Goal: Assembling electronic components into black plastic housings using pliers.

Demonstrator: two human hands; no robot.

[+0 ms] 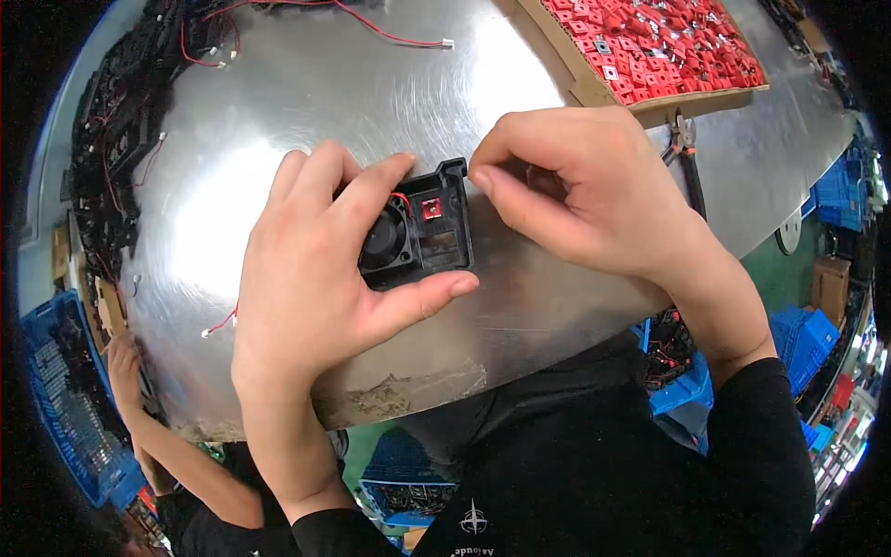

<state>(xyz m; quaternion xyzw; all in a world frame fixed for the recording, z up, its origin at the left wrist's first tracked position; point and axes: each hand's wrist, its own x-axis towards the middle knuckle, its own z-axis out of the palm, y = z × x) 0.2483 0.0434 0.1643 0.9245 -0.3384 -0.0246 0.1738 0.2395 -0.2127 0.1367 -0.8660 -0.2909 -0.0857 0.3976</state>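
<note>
Both hands work a small black plastic fan housing (418, 232) over the brushed metal table (306, 84).

Left hand (316, 278) clamps the housing – right hand (575, 190), fingers pinched together, touches its upper right corner; beyond the housing, a cardboard tray of red square parts (668, 42).

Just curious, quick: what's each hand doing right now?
Left hand: closed on the black fan housing.
Right hand: curled shut, fingertips at the housing's edge; anything pinched is hidden.
</note>
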